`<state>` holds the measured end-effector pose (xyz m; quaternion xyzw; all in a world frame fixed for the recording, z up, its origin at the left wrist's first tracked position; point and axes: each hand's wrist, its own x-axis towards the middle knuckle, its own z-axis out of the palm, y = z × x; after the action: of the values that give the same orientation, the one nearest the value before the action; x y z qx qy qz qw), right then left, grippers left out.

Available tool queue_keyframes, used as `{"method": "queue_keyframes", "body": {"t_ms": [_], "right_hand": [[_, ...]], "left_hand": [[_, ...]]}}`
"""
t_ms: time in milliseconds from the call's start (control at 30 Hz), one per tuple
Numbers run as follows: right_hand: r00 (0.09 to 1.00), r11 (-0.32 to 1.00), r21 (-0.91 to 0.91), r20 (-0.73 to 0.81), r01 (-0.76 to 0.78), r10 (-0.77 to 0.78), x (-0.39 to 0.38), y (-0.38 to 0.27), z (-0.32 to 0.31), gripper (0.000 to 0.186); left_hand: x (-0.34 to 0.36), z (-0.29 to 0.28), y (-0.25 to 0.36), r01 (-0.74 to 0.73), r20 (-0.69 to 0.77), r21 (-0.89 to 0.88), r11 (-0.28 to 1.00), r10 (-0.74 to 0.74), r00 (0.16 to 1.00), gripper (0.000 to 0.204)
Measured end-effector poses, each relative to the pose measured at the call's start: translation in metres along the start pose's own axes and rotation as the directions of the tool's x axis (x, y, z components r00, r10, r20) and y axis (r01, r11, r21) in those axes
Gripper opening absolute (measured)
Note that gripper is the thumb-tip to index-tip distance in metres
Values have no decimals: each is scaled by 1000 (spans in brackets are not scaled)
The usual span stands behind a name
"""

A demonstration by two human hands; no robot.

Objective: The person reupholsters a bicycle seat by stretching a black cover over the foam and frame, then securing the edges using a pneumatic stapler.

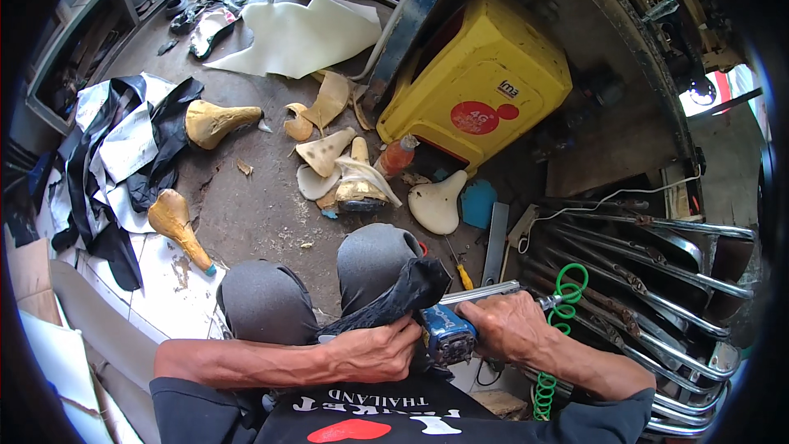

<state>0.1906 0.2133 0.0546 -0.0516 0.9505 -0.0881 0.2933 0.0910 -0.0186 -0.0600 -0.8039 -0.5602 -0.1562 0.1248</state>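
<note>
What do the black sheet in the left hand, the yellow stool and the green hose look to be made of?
Black sheet in the left hand: probably vinyl or imitation leather, with a slight sheen and soft folds; real leather can't be ruled out.
Yellow stool: most likely moulded plastic, smooth, with rounded edges.
Green hose: likely flexible plastic, glossy, shaped in springy coils.

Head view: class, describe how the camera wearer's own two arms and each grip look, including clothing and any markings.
Both arms wear the short, dark sleeves, left and right, of a T-shirt printed with white lettering and a red shape. The forearms are uncovered. The left grip and right grip are ungloved human hands; no wristwatch shows.
</note>
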Motion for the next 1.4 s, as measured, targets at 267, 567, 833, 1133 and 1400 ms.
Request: {"method": "queue_keyframes", "body": {"t_ms": [267,567,833,1133,1400], "right_hand": [[998,999,-25,-52,-21,20,-7,3,10,45],[867,938,331,-492,100,81,-50,14,98,60],[934,952,304,-346,22,89,-70,3,48,61],[493,484,677,-201,-555,847,-26,37,296,52],[312,192,423,235,-886,921,-28,33,423,66]], "left_hand": [[-1,0,-13,63,-21,-32,997,-64,998,26],[5,-5,-5,-4,46,-185,983,13,999,20],[13,-6,-5,17,104,-100,995,-6,995,23],[3,-11,-4,117,87,-188,975,-103,991,19],[4,-4,-13,177,54,-297,938,-168,984,23]]}}
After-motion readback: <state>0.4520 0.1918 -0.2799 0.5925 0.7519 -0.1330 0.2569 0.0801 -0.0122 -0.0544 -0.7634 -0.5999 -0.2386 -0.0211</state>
